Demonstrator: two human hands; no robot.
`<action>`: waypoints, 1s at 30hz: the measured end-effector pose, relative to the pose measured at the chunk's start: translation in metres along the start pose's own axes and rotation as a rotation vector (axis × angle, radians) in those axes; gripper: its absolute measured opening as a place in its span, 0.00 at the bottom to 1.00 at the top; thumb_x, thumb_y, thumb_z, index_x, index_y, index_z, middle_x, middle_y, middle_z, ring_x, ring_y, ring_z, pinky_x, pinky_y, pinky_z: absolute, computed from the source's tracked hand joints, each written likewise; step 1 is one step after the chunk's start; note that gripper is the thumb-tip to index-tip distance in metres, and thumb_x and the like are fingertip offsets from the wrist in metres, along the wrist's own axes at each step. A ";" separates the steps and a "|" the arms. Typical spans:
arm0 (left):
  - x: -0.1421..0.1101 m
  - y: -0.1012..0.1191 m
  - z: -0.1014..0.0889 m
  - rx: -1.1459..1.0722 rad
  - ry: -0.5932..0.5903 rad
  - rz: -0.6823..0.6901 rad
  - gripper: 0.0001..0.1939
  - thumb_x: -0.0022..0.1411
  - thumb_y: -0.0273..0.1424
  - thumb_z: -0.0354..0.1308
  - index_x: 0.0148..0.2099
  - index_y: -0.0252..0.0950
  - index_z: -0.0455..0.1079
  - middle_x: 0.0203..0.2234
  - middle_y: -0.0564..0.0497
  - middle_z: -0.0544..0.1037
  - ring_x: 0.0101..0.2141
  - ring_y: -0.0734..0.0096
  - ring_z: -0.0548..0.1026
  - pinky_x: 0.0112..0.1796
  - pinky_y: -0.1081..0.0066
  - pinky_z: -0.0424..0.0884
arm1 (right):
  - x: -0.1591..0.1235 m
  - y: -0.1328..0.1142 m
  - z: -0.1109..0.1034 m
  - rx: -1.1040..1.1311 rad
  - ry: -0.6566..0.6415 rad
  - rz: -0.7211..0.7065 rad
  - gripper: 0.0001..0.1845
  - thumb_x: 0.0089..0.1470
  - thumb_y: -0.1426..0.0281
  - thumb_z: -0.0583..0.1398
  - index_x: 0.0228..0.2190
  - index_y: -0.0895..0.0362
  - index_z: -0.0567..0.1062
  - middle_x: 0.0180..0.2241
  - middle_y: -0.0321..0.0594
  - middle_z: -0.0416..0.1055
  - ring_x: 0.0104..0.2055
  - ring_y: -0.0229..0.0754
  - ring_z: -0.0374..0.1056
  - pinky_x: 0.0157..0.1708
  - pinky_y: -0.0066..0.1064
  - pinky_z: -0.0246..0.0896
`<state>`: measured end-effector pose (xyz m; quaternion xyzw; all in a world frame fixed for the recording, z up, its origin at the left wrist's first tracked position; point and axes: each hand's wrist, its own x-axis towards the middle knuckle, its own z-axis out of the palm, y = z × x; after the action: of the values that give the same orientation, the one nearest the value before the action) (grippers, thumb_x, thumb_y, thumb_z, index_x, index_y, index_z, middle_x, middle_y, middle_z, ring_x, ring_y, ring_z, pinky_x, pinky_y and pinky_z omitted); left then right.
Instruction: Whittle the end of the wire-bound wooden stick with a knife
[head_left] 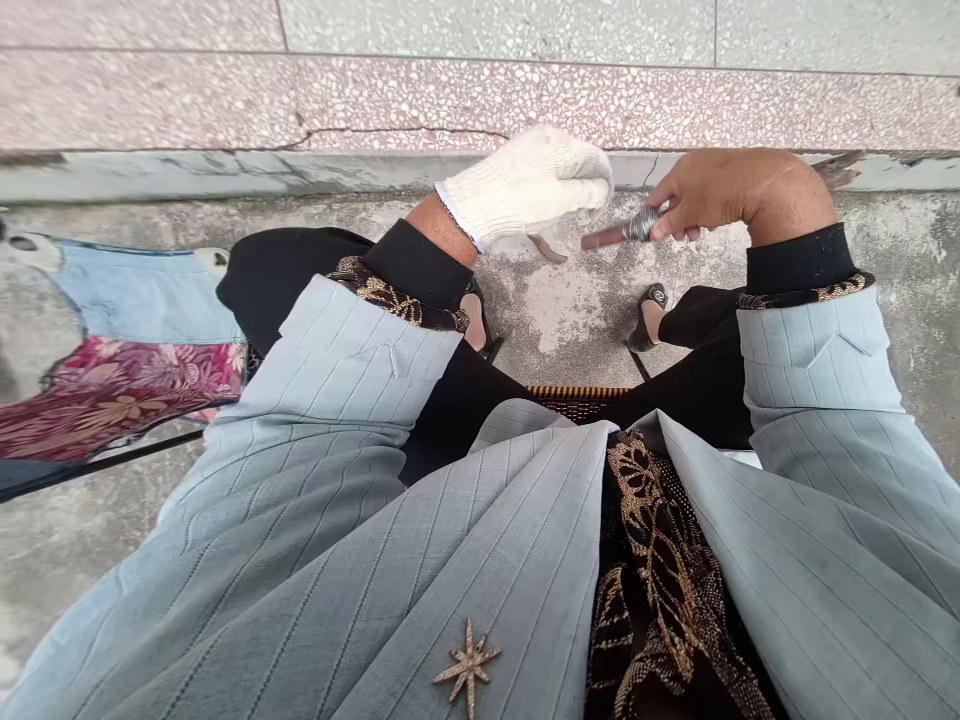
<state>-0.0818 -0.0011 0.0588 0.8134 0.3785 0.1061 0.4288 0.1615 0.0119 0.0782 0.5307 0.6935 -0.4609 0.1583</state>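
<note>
My left hand (544,185), in a white knitted glove, is closed with its fingers curled toward the right. From beneath the glove's lower edge shows a thin, curved brown piece (547,250); the fingers hide whether they grip it. My bare right hand (739,190) is bent at the wrist and closed around a tool with a reddish-brown, flat wooden-looking end (604,238). Silvery wire is wound round this tool close to my fingers. Its end points left, at the gloved hand, with a small gap to the curved piece. The rest of the tool is hidden in my grip.
A speckled stone ledge (405,95) with a crack runs across the front. Below lies worn concrete ground (562,310), with my shoes on it. Between my legs shows a woven seat edge (577,392). At left stands a frame with blue and red patterned cloth (142,370).
</note>
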 end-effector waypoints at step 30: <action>0.009 -0.007 0.006 -0.236 0.060 0.009 0.12 0.65 0.33 0.54 0.41 0.31 0.76 0.31 0.50 0.76 0.28 0.77 0.66 0.33 0.71 0.63 | -0.029 -0.001 -0.004 0.287 0.000 -0.411 0.18 0.55 0.59 0.70 0.47 0.52 0.84 0.31 0.35 0.77 0.27 0.34 0.66 0.27 0.29 0.62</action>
<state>-0.0765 0.0035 0.0485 0.7554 0.3724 0.1759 0.5097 0.1727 -0.0018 0.1016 0.3957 0.7142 -0.5772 -0.0159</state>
